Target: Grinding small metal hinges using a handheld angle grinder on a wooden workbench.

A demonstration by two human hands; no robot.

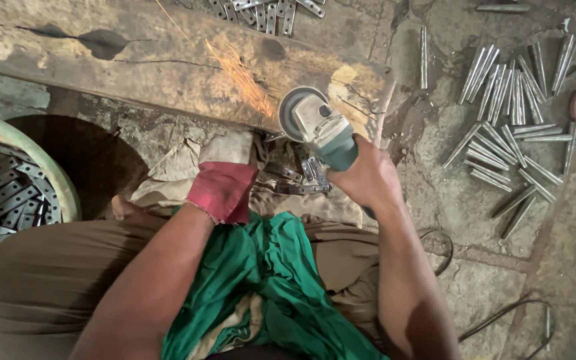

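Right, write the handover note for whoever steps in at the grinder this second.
Right hand: bare, gripping the body of the teal angle grinder, disc down at the edge of the wooden beam, sparks flying up and left.
Left hand: in a red and grey glove, pressed down beside the disc; the piece it holds is hidden.
Flat perforated metal strips: a batch in the basin at left, more on the far side of the beam, a few under the grinder.
Metal rods lie piled on the floor at right.
Done or left: counts cannot be told; grinding is under way.
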